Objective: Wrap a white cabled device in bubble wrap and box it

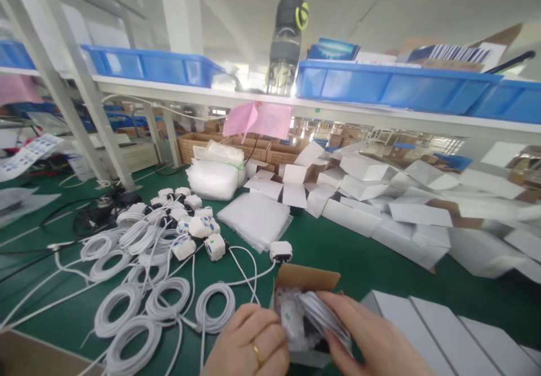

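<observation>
My left hand [249,342], with a ring on one finger, and my right hand [372,339] are closed on a clear plastic bag [306,317] holding a white charger and coiled cable. The bagged charger sits in the mouth of a small open cardboard box [306,278] at the near edge of the green table. Both hands press on the bag from either side. Just left of the box lie several white chargers with coiled cables [156,263].
A stack of clear bags [256,218] and a bundle of bags [215,176] lie mid-table. A heap of white folded boxes [380,195] fills the right. Closed white boxes [443,331] stand at my right. A shelf with blue bins [393,85] and a bottle [287,43] runs overhead.
</observation>
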A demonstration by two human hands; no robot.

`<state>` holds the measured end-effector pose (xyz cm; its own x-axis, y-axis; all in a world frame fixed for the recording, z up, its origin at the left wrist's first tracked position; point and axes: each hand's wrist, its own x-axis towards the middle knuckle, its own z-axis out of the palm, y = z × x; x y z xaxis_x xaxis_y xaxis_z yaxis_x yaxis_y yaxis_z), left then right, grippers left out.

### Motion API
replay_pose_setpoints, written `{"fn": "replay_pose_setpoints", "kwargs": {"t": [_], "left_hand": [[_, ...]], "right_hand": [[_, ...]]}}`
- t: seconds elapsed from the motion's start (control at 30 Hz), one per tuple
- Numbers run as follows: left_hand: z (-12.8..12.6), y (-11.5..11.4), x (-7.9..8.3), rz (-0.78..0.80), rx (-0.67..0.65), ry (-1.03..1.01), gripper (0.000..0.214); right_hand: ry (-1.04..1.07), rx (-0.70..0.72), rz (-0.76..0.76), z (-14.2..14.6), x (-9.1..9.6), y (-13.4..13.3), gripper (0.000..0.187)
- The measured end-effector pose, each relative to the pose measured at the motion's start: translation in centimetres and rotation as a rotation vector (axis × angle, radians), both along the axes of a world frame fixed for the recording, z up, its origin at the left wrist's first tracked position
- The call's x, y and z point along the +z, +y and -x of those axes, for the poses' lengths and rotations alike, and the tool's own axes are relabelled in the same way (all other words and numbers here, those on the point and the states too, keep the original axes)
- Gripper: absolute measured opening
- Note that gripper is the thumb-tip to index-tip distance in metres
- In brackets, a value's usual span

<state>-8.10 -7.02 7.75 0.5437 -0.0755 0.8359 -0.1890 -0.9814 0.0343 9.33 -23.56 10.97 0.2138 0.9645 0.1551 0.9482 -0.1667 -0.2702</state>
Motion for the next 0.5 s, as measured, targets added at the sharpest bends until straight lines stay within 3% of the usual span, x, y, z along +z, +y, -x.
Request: {"fn": "replay_pose_setpoints", "kwargs": {"t": [0.1, 0.23, 0.33, 0.5], "left_hand": [[-0.5, -1.0, -1.0, -0.104, 0.092, 0.137, 0.026], [-1.4, -1.1, -2.1, -0.098, 0.128, 0.310, 0.009], [-2.0, -1.1, -2.1, -0.134, 0.148, 0.403, 0.009], [-2.3, -1.3, -2.5, -0.154, 0.171, 0.400, 0.010]], "right_hand": [[-0.049, -0.052, 0.080, 1.0, 1.7, 0.7, 0.035], [-0.121, -0.174, 0.240, 1.6, 3.0, 1.8, 0.026], [-0.154, -0.293, 0.352, 1.5, 3.5, 2.9, 0.025], [-0.154, -0.280, 0.427, 1.5, 3.4, 4.7, 0.026]]}}
